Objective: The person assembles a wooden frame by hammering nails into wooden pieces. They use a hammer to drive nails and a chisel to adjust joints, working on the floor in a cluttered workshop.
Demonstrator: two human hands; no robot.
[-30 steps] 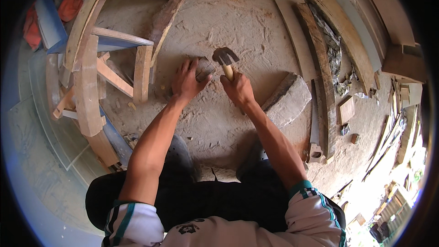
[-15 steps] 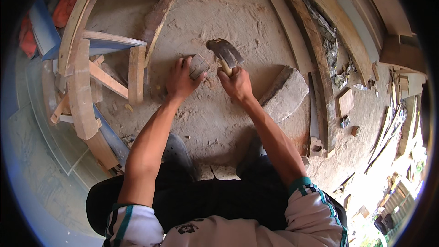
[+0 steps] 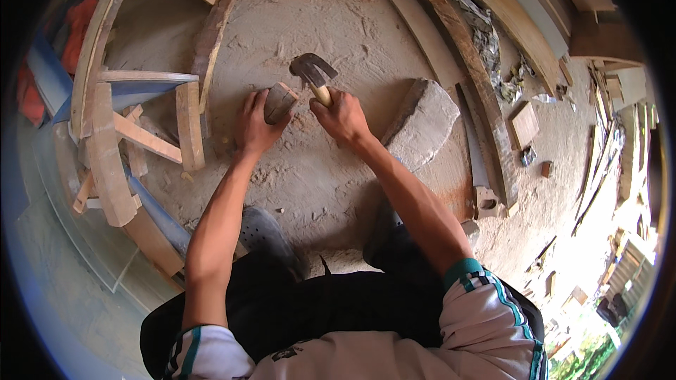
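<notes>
Dusty floor (image 3: pixel 331 197) lies beneath. Left hand (image 3: pixel 255 128) clasps a block (image 3: pixel 282 103); right hand (image 3: pixel 343 118) wraps round a hammer (image 3: pixel 313 72). A glancing blow could catch the left hand.

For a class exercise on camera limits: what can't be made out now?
Head: palm side of the block, hidden by the left hand.
Head: gripped handle section of the claw hammer, hidden by the right hand.
Head: rest of the shirt, cut off by the lower edge.
Head: identity of the green patch, too small.
</notes>
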